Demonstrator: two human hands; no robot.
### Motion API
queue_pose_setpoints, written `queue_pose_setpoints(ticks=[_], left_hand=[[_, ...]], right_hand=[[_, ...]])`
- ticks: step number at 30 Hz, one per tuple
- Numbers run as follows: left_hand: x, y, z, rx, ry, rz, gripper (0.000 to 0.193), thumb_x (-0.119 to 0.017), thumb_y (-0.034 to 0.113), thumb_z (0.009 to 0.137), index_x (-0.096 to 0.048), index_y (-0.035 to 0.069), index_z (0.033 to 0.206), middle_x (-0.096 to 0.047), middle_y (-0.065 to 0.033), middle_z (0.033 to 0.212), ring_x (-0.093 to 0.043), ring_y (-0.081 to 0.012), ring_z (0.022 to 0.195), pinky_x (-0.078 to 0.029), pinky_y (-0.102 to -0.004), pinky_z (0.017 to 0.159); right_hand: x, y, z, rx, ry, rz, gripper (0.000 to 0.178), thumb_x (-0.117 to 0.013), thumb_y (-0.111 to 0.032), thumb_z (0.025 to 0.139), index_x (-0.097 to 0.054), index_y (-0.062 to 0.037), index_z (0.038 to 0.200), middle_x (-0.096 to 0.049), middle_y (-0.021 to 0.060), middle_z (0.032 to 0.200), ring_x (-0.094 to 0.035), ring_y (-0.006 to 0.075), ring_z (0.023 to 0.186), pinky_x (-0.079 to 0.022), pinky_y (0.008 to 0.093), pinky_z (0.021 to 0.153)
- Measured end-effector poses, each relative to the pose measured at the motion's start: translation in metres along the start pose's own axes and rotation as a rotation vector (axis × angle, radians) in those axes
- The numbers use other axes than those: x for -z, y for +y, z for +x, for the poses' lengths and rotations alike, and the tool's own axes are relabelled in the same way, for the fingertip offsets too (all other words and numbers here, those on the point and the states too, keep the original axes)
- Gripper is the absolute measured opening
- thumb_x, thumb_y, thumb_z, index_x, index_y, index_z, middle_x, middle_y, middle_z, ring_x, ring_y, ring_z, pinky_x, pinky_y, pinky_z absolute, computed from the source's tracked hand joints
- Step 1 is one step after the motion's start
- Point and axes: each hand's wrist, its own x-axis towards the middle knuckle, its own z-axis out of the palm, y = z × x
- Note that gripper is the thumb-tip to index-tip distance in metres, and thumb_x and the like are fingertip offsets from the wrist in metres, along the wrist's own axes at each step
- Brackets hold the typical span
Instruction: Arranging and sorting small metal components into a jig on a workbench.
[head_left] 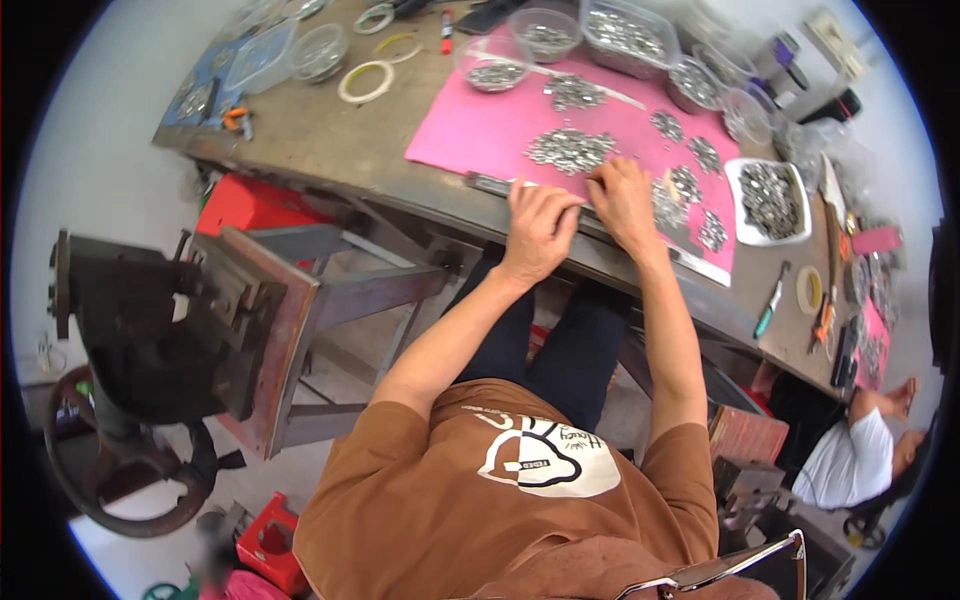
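Observation:
My left hand (541, 228) is at the front edge of the workbench, its fingers curled over a narrow metal strip (488, 184). Close to its right, my right hand (624, 205) rests with bent fingers at the edge of a pink sheet (450, 130). The fingertips of both hands are closed and nearly meet; whatever they hold is too small or hidden. Just beyond them lies a large pile of small silvery metal pieces (570, 150). A smaller pile (575, 92) sits behind it, and several more lie to the right of my right hand.
Clear tubs of metal pieces (628, 35) line the back. At the right stand a white dish (741, 232), a green-handled tool (768, 312) and a tape roll (808, 290). A machine with a handwheel (60, 470) is at left; a person in white (848, 460) sits at right.

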Motion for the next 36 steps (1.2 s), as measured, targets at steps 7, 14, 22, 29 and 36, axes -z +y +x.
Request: queue_pose_setpoints(ticks=[7,14,22,29,36], left_hand=[[-0.008,0.006,0.004,-0.026,-0.007,-0.058,0.013,-0.069,0.006,0.085,-0.067,0.009,0.098,-0.063,-0.0053,0.094,-0.061,-0.0252,0.094,-0.031,-0.0523,0.109],[0.002,-0.004,0.002,-0.027,0.000,0.010,0.013,-0.069,0.006,0.087,-0.068,0.009,0.099,-0.065,-0.0053,0.097,-0.061,-0.0252,0.097,-0.030,-0.0521,0.111],[-0.005,-0.002,0.001,-0.041,-0.026,0.008,0.013,-0.068,0.006,0.088,-0.068,0.009,0.101,-0.065,-0.0047,0.098,-0.060,-0.0247,0.098,-0.029,-0.0523,0.112],[-0.006,-0.004,0.002,-0.043,-0.015,0.002,0.013,-0.068,0.007,0.088,-0.068,0.009,0.100,-0.065,-0.0049,0.098,-0.060,-0.0251,0.097,-0.029,-0.0529,0.112],[-0.001,-0.003,0.003,-0.010,-0.024,-0.009,0.014,-0.069,0.008,0.086,-0.066,0.011,0.099,-0.065,-0.0048,0.096,-0.062,-0.0248,0.097,-0.030,-0.0550,0.109]], right_hand=[[0.037,0.009,-0.028,-0.079,0.055,0.212,0.008,-0.069,-0.008,0.086,-0.065,-0.0016,0.089,-0.060,0.0110,0.084,-0.059,0.0282,0.082,-0.044,0.0405,0.077],[0.060,0.018,-0.075,-0.189,0.158,0.406,0.009,-0.070,-0.002,0.085,-0.063,0.0000,0.090,-0.065,0.0115,0.088,-0.065,0.0278,0.081,-0.049,0.0367,0.076],[0.048,0.022,-0.097,-0.103,0.211,0.229,0.014,-0.072,0.000,0.081,-0.063,-0.0036,0.091,-0.065,0.0087,0.095,-0.061,0.0283,0.092,-0.045,0.0382,0.082],[0.055,0.024,-0.098,-0.143,0.190,0.335,0.011,-0.068,0.002,0.087,-0.066,-0.0006,0.097,-0.067,0.0107,0.095,-0.064,0.0271,0.090,-0.049,0.0350,0.080],[0.044,0.016,-0.094,-0.214,0.213,0.245,0.012,-0.072,-0.008,0.087,-0.067,-0.0016,0.096,-0.066,0.0125,0.095,-0.061,0.0300,0.091,-0.048,0.0390,0.081]])
